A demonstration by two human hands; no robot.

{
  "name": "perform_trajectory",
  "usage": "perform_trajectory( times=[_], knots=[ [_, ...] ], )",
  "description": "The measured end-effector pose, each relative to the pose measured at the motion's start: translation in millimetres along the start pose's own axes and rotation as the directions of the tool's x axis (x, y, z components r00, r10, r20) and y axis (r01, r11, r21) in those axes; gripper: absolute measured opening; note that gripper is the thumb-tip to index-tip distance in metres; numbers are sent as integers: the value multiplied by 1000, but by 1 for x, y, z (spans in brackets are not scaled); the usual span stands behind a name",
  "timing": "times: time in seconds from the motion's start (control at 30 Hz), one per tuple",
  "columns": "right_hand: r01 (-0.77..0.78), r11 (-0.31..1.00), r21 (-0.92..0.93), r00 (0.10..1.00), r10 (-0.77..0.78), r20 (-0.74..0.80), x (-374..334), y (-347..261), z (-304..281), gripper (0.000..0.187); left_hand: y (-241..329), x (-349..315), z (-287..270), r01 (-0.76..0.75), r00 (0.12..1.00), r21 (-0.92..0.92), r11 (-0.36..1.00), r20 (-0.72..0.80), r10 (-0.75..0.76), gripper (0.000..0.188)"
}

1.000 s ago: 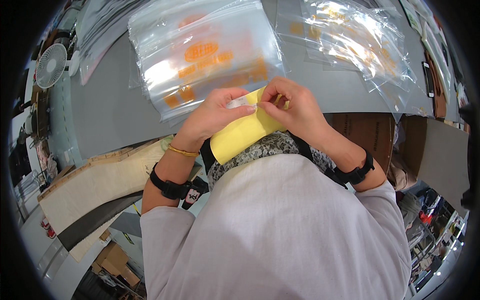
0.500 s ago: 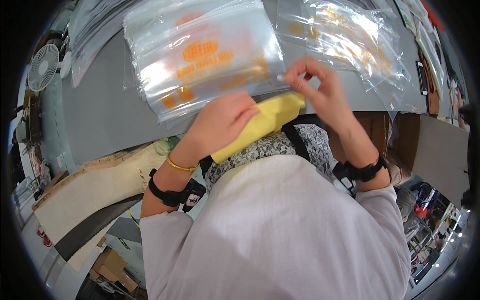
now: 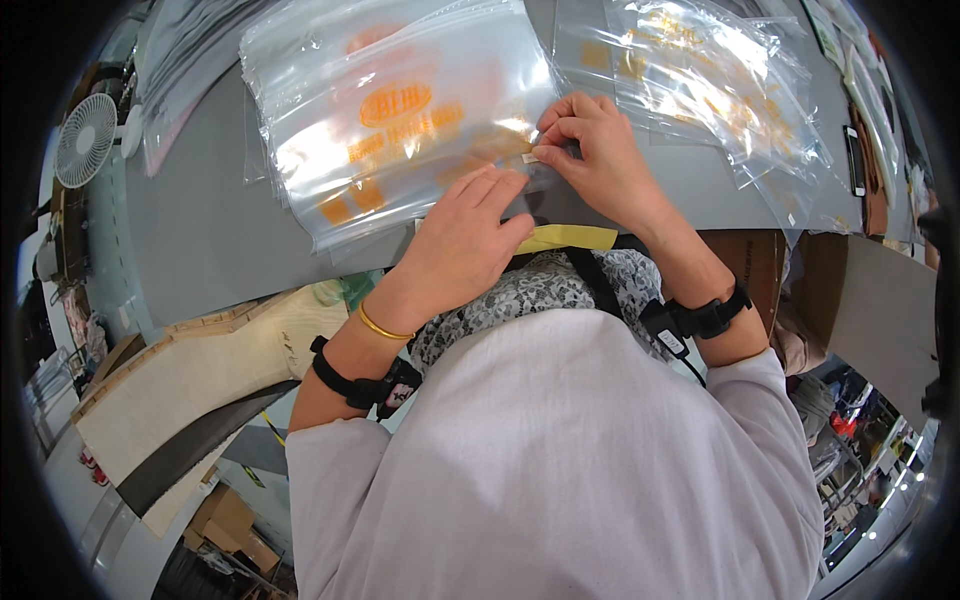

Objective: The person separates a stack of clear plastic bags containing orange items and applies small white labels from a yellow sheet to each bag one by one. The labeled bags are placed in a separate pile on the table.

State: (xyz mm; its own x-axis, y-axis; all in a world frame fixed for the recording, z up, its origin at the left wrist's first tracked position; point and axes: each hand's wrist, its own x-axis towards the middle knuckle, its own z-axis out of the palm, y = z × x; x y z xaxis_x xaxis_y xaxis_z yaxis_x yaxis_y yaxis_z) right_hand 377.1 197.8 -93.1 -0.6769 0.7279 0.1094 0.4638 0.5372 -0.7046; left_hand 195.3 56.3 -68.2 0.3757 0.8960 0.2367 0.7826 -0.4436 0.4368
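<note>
At the far left, a white fan stands beside the grey table. Next comes a stack of clear plastic bags with orange print, lying flat. The left forearm, with a gold bangle at the wrist, slants up and to the right. The left hand is back-up, its fingers long and slightly bent, tips by the stack's near right corner; its grip is apart, the thumb standing away from the index finger. Just right of that thumb, a yellow sheet shows as a narrow strip along the table's near edge, above the person's lap. The right forearm slants up and to the left, and the right hand is curled, its grip clamped on a small white label between thumb and index finger, over the stack's corner. Farther right lies a looser pile of clear bags, then a smartphone.
</note>
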Motion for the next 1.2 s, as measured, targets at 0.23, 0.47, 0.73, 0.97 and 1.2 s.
perform_trajectory(
  times=[0.23, 0.47, 0.73, 0.97, 1.2],
  knots=[
    [147, 972, -185, 986, -159, -51, -7, -5, 0, 10, -3, -4, 14, -5, 999, 16, 1000, -42, 6, 14],
    [123, 915, -384, 985, -159, -62, 53, 78, -20, 40, -8, 3, 48, -37, 984, 3, 999, -172, 37, 13],
    [-153, 981, -123, 988, 155, 4, 141, 179, -21, 47, -20, 27, 68, -92, 992, 328, 940, -51, 115, 26],
    [-71, 993, -96, 989, 58, -133, 124, 94, -30, 34, -36, 24, 88, -84, 975, 321, 943, -170, 144, 27],
    [27, 979, -200, 947, -89, -308, 162, 235, -90, 34, -22, 0, 53, -6, 966, 257, 966, -247, 71, 23]
  ],
)
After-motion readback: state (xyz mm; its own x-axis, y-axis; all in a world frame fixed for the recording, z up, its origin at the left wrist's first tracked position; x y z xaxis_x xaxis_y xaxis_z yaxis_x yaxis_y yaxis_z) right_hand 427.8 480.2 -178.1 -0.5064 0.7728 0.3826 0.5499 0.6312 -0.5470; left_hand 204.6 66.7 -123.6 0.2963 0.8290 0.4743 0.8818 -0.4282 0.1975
